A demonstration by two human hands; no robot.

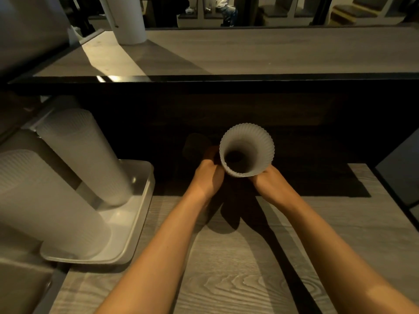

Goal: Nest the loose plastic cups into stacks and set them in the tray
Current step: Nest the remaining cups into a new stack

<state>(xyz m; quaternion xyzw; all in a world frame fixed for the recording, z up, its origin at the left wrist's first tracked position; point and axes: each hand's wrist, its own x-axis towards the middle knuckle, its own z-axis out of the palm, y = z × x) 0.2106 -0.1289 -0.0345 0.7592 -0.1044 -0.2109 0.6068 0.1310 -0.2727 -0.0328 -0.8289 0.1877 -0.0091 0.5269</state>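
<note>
Both forearms enter from the bottom edge and converge over a wood-grain table (238, 279), bare and extended forward. Beyond the table's far edge stands a dark panel, topped by a higher counter (249, 53) with a white column (127, 19) standing on it.

Largest of the task items are two tall stacks of nested translucent cups. The near stack (43, 205) and the far stack (86, 157) both stand in a pale tray (138, 214) at the left side of the table, well apart from the hands. Both appear to lean toward the upper left, which may be lens distortion.

A third stack of cups (247, 150) is held between the two hands in the centre of view, above the shadowed far part of the table. Its open mouth faces the camera; the ribbed rim shows in full and the dark bottom is visible down the inside.

The left hand (209, 175) grips this stack from its left side, fingers wrapped round the wall and mostly hidden behind it. The right hand (269, 180) holds it from the lower right, fingers curled beneath and around the wall just below the rim. Wrists sit close together, roughly level, with the stack directly between and slightly beyond them.
</note>
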